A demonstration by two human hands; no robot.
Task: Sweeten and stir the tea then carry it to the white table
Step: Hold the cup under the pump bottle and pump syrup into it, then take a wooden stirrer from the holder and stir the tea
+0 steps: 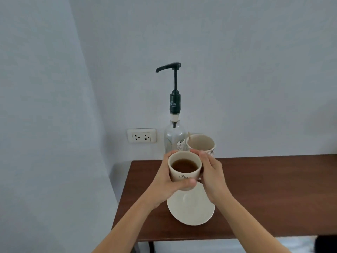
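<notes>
Cup (184,175): glazed cream ceramic, smooth; saucer (191,207) alike, soft sheen. Bottle (174,139): clear glossy glass, paper label, dark plastic pump (175,88). Table (255,189): dark brown wood, smooth, matt.

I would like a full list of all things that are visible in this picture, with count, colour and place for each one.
cup of tea: one, cream with dark tea inside, held above the saucer between both hands
saucer: one, cream, on the brown table, below the held cup
second cup: one, cream, at the back of the table, right of the bottle; a pale stick leans inside it
pump bottle: one, clear glass with dark green pump, at the back edge of the table near the wall
brown table: one, dark brown wood, against the wall
wall socket: one, white double outlet, on the wall left of the bottle
left hand: one, wrapped on the cup's left side
right hand: one, on the cup's right side
</notes>
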